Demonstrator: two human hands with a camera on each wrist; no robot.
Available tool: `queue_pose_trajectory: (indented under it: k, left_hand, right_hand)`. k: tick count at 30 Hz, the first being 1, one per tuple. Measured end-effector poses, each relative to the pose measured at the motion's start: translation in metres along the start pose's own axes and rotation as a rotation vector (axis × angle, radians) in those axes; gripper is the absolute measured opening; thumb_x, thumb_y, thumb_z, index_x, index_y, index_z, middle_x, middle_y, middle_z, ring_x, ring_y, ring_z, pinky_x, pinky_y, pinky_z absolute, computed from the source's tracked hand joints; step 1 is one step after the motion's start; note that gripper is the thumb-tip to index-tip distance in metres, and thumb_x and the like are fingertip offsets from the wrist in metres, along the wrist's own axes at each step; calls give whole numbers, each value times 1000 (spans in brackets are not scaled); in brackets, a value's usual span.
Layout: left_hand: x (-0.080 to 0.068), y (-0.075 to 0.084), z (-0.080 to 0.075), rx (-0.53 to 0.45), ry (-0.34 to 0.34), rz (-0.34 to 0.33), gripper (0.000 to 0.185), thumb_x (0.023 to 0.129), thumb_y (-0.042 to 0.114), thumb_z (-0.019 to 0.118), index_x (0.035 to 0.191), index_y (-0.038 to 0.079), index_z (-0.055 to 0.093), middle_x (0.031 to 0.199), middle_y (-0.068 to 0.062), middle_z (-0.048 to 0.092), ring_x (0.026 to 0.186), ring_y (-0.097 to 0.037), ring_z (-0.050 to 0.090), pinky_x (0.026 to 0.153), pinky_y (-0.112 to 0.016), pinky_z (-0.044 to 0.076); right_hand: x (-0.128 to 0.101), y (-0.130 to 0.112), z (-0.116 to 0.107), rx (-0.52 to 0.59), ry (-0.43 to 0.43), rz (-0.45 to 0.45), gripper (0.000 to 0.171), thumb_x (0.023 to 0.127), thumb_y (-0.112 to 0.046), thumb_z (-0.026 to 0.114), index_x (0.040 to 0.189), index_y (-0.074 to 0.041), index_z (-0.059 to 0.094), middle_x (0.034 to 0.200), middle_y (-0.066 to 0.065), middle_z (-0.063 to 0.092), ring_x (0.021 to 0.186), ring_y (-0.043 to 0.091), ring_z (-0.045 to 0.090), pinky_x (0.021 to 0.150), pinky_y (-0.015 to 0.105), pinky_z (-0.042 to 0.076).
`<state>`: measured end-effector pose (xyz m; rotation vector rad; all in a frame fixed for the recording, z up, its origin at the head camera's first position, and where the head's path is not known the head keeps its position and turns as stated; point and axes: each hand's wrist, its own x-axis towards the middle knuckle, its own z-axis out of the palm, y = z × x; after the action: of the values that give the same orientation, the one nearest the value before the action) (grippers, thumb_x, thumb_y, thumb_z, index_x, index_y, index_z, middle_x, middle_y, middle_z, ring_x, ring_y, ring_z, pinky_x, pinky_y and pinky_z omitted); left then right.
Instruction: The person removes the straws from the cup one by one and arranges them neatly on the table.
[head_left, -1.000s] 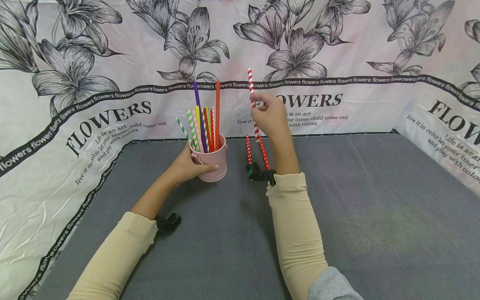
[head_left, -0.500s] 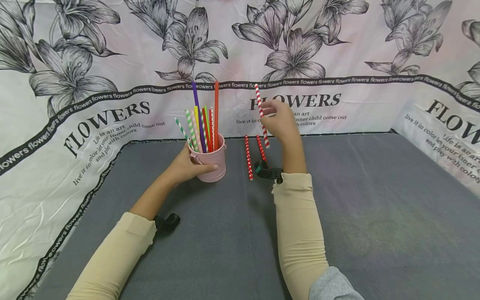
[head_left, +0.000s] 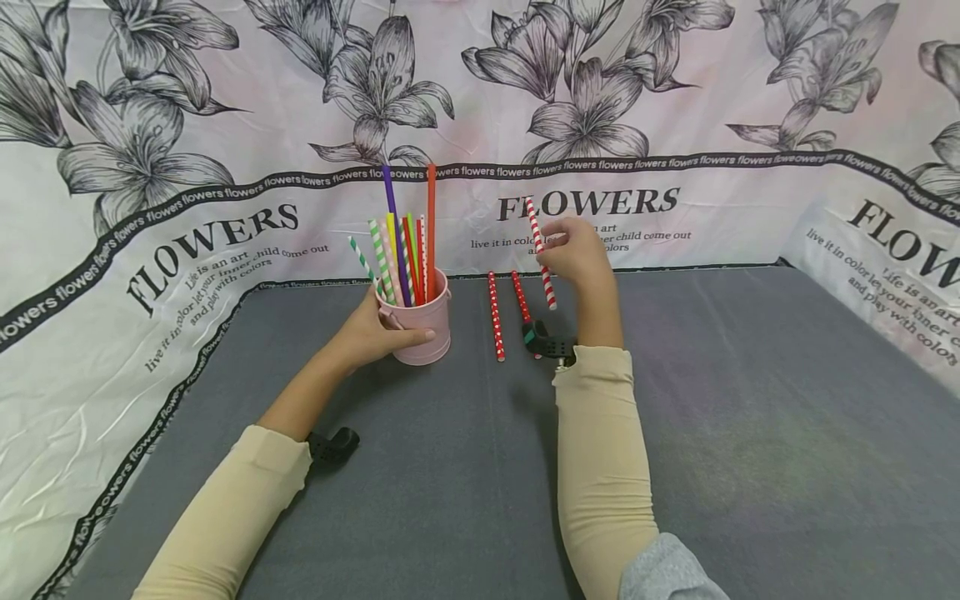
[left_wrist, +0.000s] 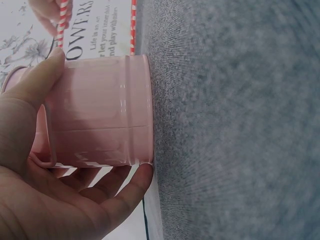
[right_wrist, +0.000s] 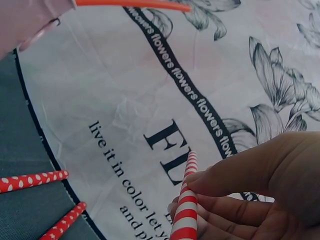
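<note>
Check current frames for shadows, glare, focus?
Head: soft shadows on the table near the bucket; left wrist: small highlights on the bucket near its base, table blurred toward the right edge; right wrist: the printed backdrop is sharp enough to read.

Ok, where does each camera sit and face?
Head: worn on the head, facing forward and down at the pink bucket; left hand, right hand and sleeves show.
Left wrist: worn there, facing the bucket's side; left hand grips it, part of right hand beyond.
Right wrist: worn there, facing along the striped straw towards the flower-printed cloth; right hand shows.
Both wrist views share bucket and straw.
</note>
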<state>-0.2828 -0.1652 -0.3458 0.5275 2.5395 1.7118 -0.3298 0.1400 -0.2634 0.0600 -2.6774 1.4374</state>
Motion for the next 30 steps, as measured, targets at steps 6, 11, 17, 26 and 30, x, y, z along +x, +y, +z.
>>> queue_pose_trajectory:
  k: [6, 11, 17, 26, 30]
  left_hand:
    - [-1, 0, 0, 8, 3, -11, 99, 81, 22, 85, 154, 17, 18, 145, -13, 39, 136, -33, 37, 111, -61, 28]
    - [-1, 0, 0, 8, 0, -10, 100, 81, 22, 85, 154, 17, 18, 146, -13, 38, 135, -33, 37, 111, -61, 30]
    - [0, 0, 0, -1, 0, -2, 100, 81, 22, 85, 154, 20, 17, 146, -11, 38, 135, -32, 37, 111, -61, 29]
    - [-13, 29, 0, -20, -23, -25, 96, 82, 10, 80, 153, 7, 16, 147, -20, 35, 136, -39, 35, 111, -63, 27]
    - [-14, 30, 1, -6, -19, -32, 97, 82, 12, 80, 154, 7, 15, 148, -21, 34, 137, -41, 34, 110, -64, 28]
  right_hand:
    - [5, 12, 5, 26, -29, 38, 42, 90, 3, 63, 132, 2, 59, 119, 24, 64, 97, 33, 66, 88, 43, 55]
    - [10, 25, 12, 23, -48, 97, 44, 87, 5, 61, 131, 1, 61, 120, 22, 64, 94, 30, 66, 88, 43, 55]
    - [13, 38, 13, 9, -45, 148, 45, 85, 7, 60, 130, 0, 62, 116, 21, 66, 81, 24, 67, 84, 41, 55]
    - [9, 48, 11, -51, -32, 195, 44, 84, 6, 62, 128, 0, 64, 114, 20, 62, 68, 20, 62, 67, 34, 52]
    - [6, 51, 10, -79, -42, 213, 40, 84, 6, 63, 124, 5, 64, 112, 21, 62, 75, 23, 61, 69, 34, 52]
